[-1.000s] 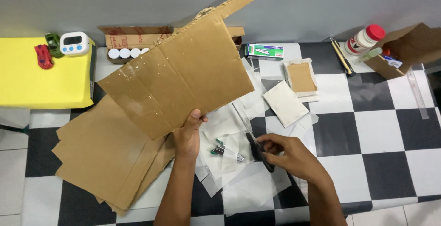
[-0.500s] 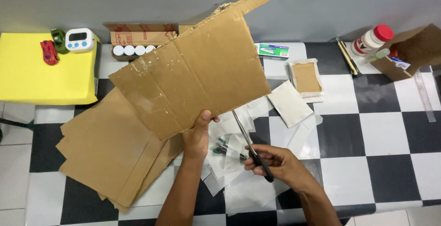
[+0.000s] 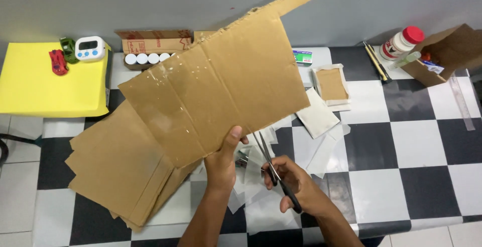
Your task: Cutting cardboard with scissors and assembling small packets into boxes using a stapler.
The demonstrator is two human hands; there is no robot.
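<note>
My left hand (image 3: 223, 162) grips the lower edge of a large brown cardboard sheet (image 3: 216, 81), holding it tilted up above the floor. A narrow strip of the sheet juts up to the right at its top. My right hand (image 3: 296, 186) holds black-handled scissors (image 3: 273, 169), their blades parted and pointing up toward the sheet's lower edge, just right of my left thumb. Under both hands lie white paper scraps (image 3: 261, 191).
More flat cardboard sheets (image 3: 120, 171) are stacked at the left on the black-and-white checkered floor. A yellow block (image 3: 50, 83) carries toy cars and a timer. White paper pieces, a small cardboard-filled tray (image 3: 331, 83), a glue bottle (image 3: 401, 42) and an open box (image 3: 447, 51) lie at the right.
My left hand has lifted the cardboard sheet higher and more upright. My right hand picked the scissors up from the paper scraps and brought the blades to the sheet's lower edge.
</note>
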